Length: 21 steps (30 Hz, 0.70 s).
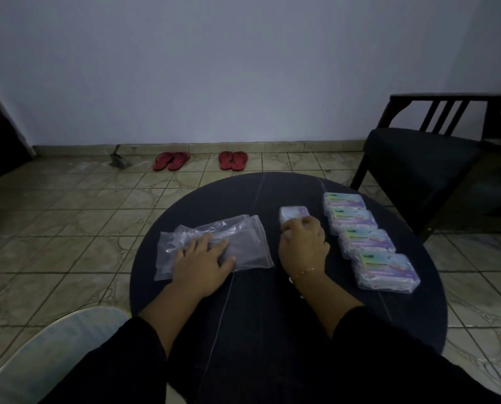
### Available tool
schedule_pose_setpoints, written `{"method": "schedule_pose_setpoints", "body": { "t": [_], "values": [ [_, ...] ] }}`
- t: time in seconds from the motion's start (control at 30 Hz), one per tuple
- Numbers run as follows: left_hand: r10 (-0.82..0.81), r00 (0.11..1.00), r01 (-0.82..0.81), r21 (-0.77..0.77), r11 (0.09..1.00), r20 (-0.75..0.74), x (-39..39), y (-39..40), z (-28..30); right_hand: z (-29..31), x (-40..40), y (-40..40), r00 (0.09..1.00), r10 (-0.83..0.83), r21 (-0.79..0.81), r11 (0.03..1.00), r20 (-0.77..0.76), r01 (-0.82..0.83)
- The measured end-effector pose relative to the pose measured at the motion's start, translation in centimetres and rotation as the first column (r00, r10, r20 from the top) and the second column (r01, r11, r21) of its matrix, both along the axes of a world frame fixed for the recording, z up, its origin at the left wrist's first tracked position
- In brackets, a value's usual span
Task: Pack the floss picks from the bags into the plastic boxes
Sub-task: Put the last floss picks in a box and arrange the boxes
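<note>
While the left hand [202, 258] lies flat on the clear bags [214, 243], fingers spread, gripping nothing.
Right hand [303, 240] curls round one plastic box [293, 214] mid-counter [243, 199]; four boxes [366, 237] lined up just right.

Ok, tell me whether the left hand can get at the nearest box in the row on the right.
Probably not easily. The left hand rests on the bags, and the right hand and forearm, at the single box, lie between it and the nearest box.
</note>
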<state>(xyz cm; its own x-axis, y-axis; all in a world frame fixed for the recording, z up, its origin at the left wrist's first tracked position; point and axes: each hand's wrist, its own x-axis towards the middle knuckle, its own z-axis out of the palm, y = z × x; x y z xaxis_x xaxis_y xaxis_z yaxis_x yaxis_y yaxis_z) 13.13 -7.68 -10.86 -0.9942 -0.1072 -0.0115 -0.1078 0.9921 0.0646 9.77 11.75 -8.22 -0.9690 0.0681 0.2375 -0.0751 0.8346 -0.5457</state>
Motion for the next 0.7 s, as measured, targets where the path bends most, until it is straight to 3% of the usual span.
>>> {"method": "schedule_pose_setpoints", "body": {
  "t": [0.1, 0.2, 0.33, 0.43, 0.57, 0.7],
  "values": [
    [0.023, 0.999, -0.022, 0.022, 1.000, -0.029, -0.5, -0.6, 0.1, 0.3, 0.7, -0.8, 0.962, 0.233, -0.072, 0.967, -0.146, -0.245],
    [0.026, 0.998, -0.024, 0.032, 0.999, -0.051, -0.7, -0.8, 0.1, -0.5, 1.4, -1.7, 0.894, 0.447, 0.006, 0.895, -0.043, -0.447],
    [0.029, 0.990, -0.028, 0.007, 1.000, -0.136, -0.4, 0.1, 0.1, -0.9, 1.4, -1.6, 0.878, 0.478, 0.029, 0.878, 0.010, -0.478],
    [0.050, 0.965, -0.035, 0.062, 0.997, -0.259, -0.1, 1.4, 0.2, 0.1, 1.4, 0.0, 0.912, 0.408, 0.052, 0.911, 0.028, -0.409],
    [-0.002, 0.913, 0.048, 0.102, 0.994, -0.408, -0.6, 4.5, 0.7, 1.3, 1.4, 4.0, 0.995, 0.101, 0.183, 0.978, -0.002, -0.099],
    [-0.094, 0.863, 0.161, 0.093, 0.983, -0.496, -0.9, 8.9, 1.1, 1.4, 1.6, 8.2, 0.981, -0.189, 0.367, 0.917, 0.049, 0.158]
  ]
}}
